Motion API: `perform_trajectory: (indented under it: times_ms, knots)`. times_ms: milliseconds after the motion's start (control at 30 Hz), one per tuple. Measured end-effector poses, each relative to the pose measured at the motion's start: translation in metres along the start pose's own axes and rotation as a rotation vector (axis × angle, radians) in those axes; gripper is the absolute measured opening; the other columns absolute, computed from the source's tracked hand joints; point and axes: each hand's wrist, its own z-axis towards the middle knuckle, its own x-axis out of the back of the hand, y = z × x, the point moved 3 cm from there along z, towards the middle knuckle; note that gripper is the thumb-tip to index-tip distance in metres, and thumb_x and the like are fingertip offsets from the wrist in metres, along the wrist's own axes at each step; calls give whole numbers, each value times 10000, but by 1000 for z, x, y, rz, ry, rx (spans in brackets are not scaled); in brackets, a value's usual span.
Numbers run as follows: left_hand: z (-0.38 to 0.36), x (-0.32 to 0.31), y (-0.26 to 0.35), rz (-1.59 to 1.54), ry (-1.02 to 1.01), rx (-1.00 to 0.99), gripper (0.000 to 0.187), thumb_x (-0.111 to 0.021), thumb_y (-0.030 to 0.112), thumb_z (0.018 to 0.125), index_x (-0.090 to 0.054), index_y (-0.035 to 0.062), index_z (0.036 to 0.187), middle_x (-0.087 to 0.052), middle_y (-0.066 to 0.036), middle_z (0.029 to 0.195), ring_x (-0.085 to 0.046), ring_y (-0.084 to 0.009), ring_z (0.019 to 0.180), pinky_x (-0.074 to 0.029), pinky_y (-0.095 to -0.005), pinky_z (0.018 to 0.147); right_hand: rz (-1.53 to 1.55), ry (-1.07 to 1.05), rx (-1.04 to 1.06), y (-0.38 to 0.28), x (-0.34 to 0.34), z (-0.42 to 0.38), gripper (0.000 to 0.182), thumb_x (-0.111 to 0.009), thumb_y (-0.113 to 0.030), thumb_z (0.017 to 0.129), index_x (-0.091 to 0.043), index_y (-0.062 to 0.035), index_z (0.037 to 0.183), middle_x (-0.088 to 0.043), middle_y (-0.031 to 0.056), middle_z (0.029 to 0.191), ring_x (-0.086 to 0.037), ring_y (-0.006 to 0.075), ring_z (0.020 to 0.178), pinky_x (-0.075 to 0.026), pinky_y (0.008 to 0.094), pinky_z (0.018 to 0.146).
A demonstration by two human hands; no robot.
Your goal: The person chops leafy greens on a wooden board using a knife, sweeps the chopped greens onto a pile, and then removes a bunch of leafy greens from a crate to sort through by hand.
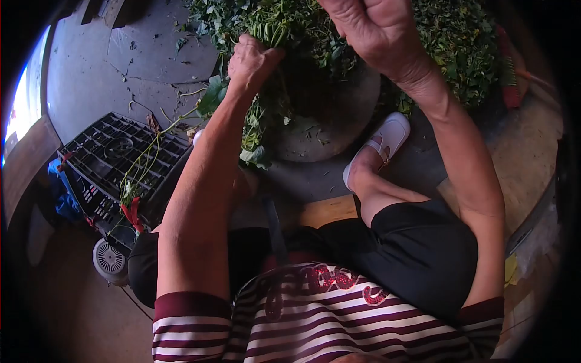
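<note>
My left hand [251, 58] is closed around a bunch of green leafy stems [269, 30] at the edge of a large heap of cut greens [339, 45]. Leaves from the bunch hang down below that wrist. Raised above the heap, my right hand [376, 27] looks curled, with its fingers partly cut off by the top of the view. Whatever it may hold does not show. A round, flat surface [327, 142] lies under the near side of the heap, with leaf scraps on it.
A black plastic crate [121, 148] stands at the left, with long vine stems and a red tie [132, 215] on it. Beside it is a grey round vented device [111, 259]. My white shoe [393, 133] rests close to the heap. Leaf bits litter the concrete floor [163, 66].
</note>
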Motion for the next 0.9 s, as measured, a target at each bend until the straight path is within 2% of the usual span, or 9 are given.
perform_trajectory:
  times_ms: [67, 167, 233, 367, 400, 467, 700, 833, 900]
  knots:
    - [0, -6, -1, 19, 11, 12, 622, -680, 435, 639, -454, -12, 1009, -552, -223, 1011, -561, -366, 948, -451, -420, 822, -33, 29, 2, 27, -34, -21, 238, -581, -227, 871, -474, -27, 798, -560, 149, 579, -555, 336, 532, -430, 389, 478]
    - [2, -7, 5, 53, 84, -1, 566, -692, 444, 645, -503, 1, 943, -599, -170, 955, -586, -323, 911, -457, -394, 785, -277, -327, -346, 71, -70, -63, 262, -571, -257, 868, -467, -27, 797, -571, 184, 595, -583, 391, 607, -440, 457, 498]
    - [-2, -9, 6, 135, 96, -12, 588, -688, 444, 644, -497, -14, 960, -601, -182, 967, -590, -336, 924, -462, -403, 792, -240, -236, -286, 72, -68, -54, 276, -561, -280, 871, -473, -28, 803, -564, 184, 593, -579, 393, 614, -444, 458, 505]
    - [-3, -5, 10, 168, 66, -20, 639, -689, 436, 642, -456, -20, 1025, -581, -206, 1013, -578, -360, 963, -463, -419, 805, -287, -323, -323, 58, -47, -32, 265, -563, -277, 872, -487, -29, 812, -559, 173, 591, -576, 380, 593, -438, 429, 500]
    - [-1, -6, 7, 126, 56, -73, 607, -699, 388, 652, -436, -29, 1006, -546, -251, 995, -580, -392, 911, -476, -440, 791, -263, -157, -68, 51, -42, -25, 245, -576, -254, 865, -493, -25, 836, -556, 165, 589, -571, 371, 574, -428, 418, 491]
    - [-2, -7, 5, 110, 54, -85, 606, -700, 390, 652, -436, -29, 1003, -546, -250, 992, -581, -392, 908, -476, -441, 789, -203, -88, 55, 36, -31, -10, 239, -578, -244, 865, -490, -24, 836, -555, 170, 591, -572, 373, 576, -427, 420, 487]
    - [0, -10, 1, 93, 67, -121, 618, -706, 397, 650, -422, -26, 1000, -542, -246, 985, -582, -391, 897, -476, -443, 787, -101, 29, 36, 9, -20, -4, 220, -584, -210, 861, -478, -18, 835, -554, 184, 597, -576, 381, 586, -424, 427, 472]
    - [-2, -9, 4, 95, 51, -91, 643, -704, 395, 649, -416, -29, 1038, -542, -244, 993, -581, -391, 908, -475, -439, 797, -238, -267, -337, 74, -70, -77, 216, -572, -197, 868, -457, -21, 819, -559, 209, 617, -581, 395, 610, -429, 442, 472]
    - [-2, -13, 3, 195, 88, -83, 735, -728, 471, 626, -420, -41, 1055, -543, -245, 1011, -579, -381, 936, -472, -430, 813, -191, -240, -358, 74, -71, -80, 227, -562, -204, 872, -439, -20, 820, -566, 214, 625, -579, 404, 625, -437, 451, 489]
